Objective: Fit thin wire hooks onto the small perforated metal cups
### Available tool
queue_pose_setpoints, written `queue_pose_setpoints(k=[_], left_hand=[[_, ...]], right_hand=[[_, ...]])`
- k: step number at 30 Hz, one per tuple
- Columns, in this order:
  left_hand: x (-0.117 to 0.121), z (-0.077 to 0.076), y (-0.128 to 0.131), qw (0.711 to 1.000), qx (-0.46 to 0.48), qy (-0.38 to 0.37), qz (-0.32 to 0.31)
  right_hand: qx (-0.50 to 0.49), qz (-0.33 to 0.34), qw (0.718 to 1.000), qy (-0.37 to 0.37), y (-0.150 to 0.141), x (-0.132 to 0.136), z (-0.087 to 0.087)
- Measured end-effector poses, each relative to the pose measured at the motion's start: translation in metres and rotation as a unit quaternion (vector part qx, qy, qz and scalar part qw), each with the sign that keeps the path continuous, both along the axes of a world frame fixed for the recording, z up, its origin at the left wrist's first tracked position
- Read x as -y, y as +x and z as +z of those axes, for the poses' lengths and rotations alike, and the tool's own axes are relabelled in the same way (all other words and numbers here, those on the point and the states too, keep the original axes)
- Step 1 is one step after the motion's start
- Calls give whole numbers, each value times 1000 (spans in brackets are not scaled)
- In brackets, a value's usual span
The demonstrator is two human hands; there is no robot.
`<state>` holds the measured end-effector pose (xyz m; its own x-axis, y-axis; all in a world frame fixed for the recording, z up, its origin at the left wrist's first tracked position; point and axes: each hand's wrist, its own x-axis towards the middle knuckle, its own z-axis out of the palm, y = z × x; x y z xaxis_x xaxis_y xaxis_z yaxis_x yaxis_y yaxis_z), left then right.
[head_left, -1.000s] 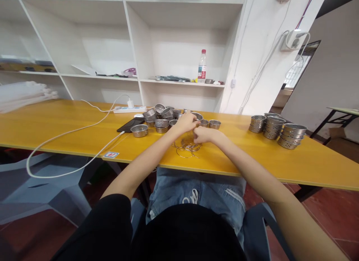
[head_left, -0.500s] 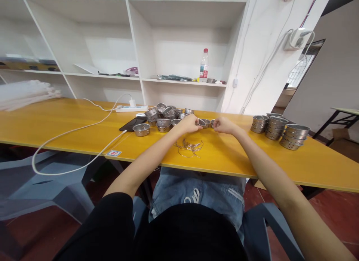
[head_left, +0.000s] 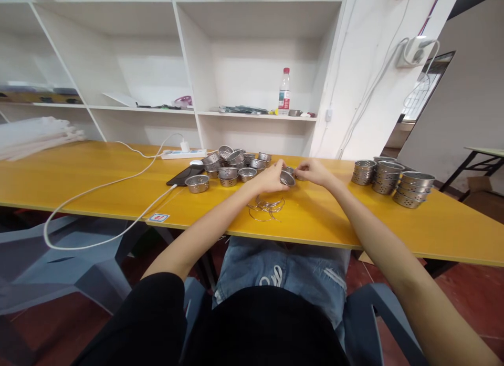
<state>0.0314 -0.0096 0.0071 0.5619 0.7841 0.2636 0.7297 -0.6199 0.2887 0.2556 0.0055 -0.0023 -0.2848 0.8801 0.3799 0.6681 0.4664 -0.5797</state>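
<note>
A small perforated steel cup is tilted in my left hand, whose fingers and thumb close around its side, its opening turned partly up and toward the right. My right hand is just to the right, fingertips pinched together. Below those fingertips part of another cup shows; whatever the pinch holds is hidden. One more cup stands behind the tilted one. In front of my left hand, thin wire rings lie in a loose heap on the yellow table.
Many loose perforated cups are piled left of my hands. Stacked cups stand on the right. A black phone with a white cable and a power strip lie at left. White shelves rise behind, holding a bottle.
My left hand has tilted the cup, so its opening now shows more to me. The right hand has shifted slightly left and stays pinched. The wire rings lie as before.
</note>
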Motion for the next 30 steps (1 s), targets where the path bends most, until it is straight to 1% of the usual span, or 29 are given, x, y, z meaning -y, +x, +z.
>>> queue_pose_setpoints(k=[4, 9, 12, 17, 22, 24, 26, 28, 30], left_hand=[[-1, 0, -1, 1000, -3, -10, 6], [-10, -8, -3, 1000, -30, 1, -8], [-12, -10, -3, 999, -32, 27, -28], [-16, -6, 2, 994, 9, 91, -53], [-18, -1, 3, 996, 30, 72, -45], [-17, 1, 3, 996, 34, 76, -36], [-16, 3, 3, 995, 36, 96, -19], [-15, 5, 2, 993, 34, 112, 5], [-13, 9, 1, 992, 24, 118, 36]], right_hand=[[-26, 15, 999, -21, -5, 4, 2], [34, 35, 998, -27, -11, 6, -1], [37, 46, 998, -19, -14, 8, -2], [-7, 41, 999, -32, -16, 13, 2], [-26, 47, 997, -47, -19, 15, 1], [-33, 47, 998, -22, -20, 14, 0], [-42, 37, 998, 24, -21, 13, -1], [-51, 26, 996, 68, -20, 11, -1], [-36, 19, 995, 92, -20, 11, -1]])
